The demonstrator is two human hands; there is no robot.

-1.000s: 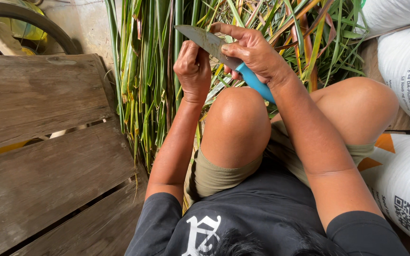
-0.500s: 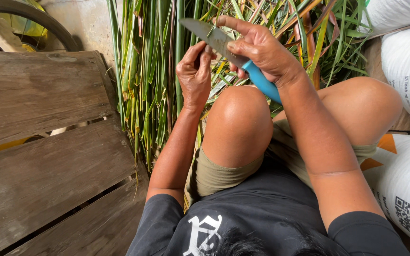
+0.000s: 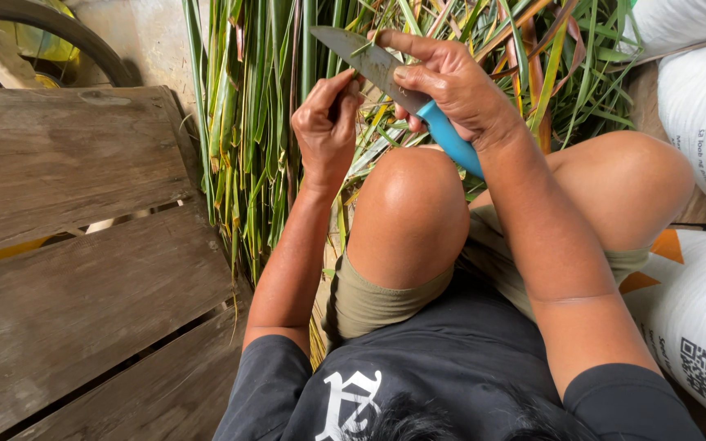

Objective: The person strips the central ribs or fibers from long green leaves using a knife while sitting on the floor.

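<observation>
Head view, leaf pile point(image 3: 263, 122), wooden bench point(image 3: 83, 245), sacks point(image 3: 696, 106)

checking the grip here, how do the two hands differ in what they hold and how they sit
The right hand wraps a knife by its blue handle, one finger stretched along the blade; the left hand pinches a thin green leaf strip between its fingers. The right hand sits higher, above the knee; the left hand sits lower, beside the leaves. Both meet at the blade, bare.
</observation>
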